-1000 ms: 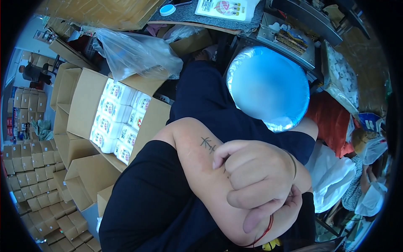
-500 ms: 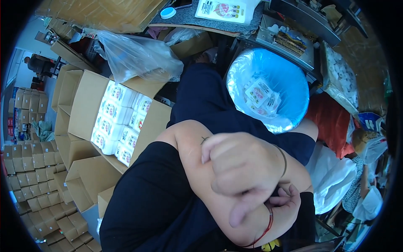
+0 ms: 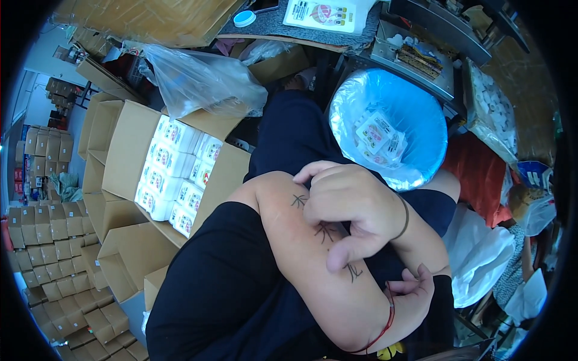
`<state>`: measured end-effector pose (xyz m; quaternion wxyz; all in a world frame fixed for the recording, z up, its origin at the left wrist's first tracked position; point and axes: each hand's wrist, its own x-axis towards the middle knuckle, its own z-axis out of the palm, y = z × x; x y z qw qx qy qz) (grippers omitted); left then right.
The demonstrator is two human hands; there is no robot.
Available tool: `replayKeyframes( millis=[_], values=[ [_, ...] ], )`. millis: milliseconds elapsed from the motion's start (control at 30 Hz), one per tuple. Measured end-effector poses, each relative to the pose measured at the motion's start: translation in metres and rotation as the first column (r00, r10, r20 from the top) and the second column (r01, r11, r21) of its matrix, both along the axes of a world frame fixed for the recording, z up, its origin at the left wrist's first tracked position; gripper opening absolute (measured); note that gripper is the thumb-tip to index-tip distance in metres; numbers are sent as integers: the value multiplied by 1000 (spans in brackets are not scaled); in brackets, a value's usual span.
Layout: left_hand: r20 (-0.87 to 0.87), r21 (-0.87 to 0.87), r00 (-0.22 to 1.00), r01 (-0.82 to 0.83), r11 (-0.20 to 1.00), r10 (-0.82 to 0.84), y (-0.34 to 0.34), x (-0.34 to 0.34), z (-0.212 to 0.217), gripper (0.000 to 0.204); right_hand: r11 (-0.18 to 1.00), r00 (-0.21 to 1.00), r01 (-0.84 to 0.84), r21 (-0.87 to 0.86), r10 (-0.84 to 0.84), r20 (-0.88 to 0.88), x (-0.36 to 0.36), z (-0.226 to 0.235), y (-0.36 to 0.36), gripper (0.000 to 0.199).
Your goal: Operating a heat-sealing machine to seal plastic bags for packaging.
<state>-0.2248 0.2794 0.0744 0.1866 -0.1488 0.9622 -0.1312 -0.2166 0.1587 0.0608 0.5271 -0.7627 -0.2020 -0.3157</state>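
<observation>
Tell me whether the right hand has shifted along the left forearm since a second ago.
Yes. The right hand has slid up the left forearm toward the elbow, away from the red wrist string.

The right hand (image 3: 352, 210) lies on the left forearm (image 3: 313, 265), which crosses the lap; the left hand (image 3: 418, 289) sits just below the right wrist. Far of the hands, a lined bin (image 3: 388, 129) holds several small packets (image 3: 376, 135). To the left, an open carton (image 3: 162, 168) holds rows of small boxes (image 3: 177, 171), with a plastic bag (image 3: 201, 81) beyond it. Flat stacked cartons (image 3: 45, 240) stand at the far left edge, and an empty carton (image 3: 129, 259) sits near.
</observation>
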Motion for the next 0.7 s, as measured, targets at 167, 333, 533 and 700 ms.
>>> replayKeyframes(
  millis=[167,333,533,700],
  values=[
    [29,-16,1000,4,1000,-3,2,6,1,27,996,996,-83,31,83,14,-14,7,5,58],
    [36,-19,999,5,1000,-4,4,11,4,27,999,997,47,28,-48,54,-10,-1,0,64],
    [63,-51,997,37,998,-34,5,5,4,28,999,998,-45,22,44,35,-21,-2,2,61],
    [86,-104,994,72,992,-63,8,-17,6,28,998,995,-50,43,46,85,-27,1,-1,61]
  ],
)
